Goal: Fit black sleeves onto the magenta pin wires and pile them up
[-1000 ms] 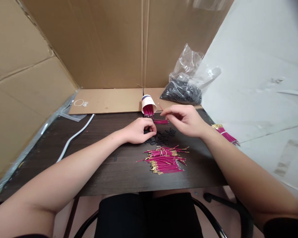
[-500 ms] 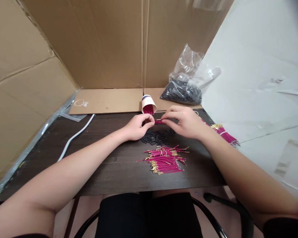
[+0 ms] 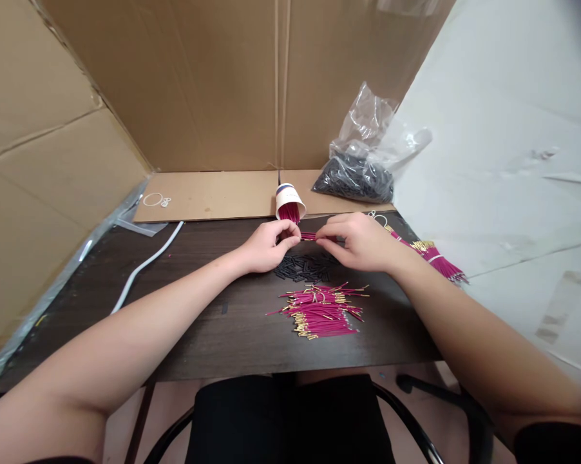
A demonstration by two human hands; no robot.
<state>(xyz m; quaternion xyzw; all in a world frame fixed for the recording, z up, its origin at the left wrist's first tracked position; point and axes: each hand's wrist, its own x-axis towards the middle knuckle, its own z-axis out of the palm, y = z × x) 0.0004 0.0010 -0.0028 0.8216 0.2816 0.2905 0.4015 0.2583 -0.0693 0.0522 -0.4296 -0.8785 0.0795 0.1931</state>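
A few short magenta wires [image 3: 308,236] stretch between my two hands, just in front of a paper cup. My left hand [image 3: 272,245] is closed on their left ends, thumb and fingers curled together. At their right ends, my right hand [image 3: 355,241] pinches with thumb and fingertips. Beneath the hands lies a heap of small black tubes [image 3: 303,267]. Nearer the table's front is a pile of magenta wires [image 3: 324,319] with gold-coloured ends, part of it looped by a white band. The white paper cup [image 3: 289,195] lies tipped toward me with more magenta wires inside.
A clear plastic bag of black tubes [image 3: 355,177] rests at the back right. Banded magenta wire bundles [image 3: 440,261] lie at the right edge. White rings [image 3: 154,200] sit on a cardboard strip [image 3: 213,196]; a pale tube [image 3: 143,267] lies left. Cardboard walls [image 3: 194,84] enclose the back.
My right hand has shifted very slightly, its fingertips pressing closer together at the wires. My left hand stays in place, and the piles look the same.
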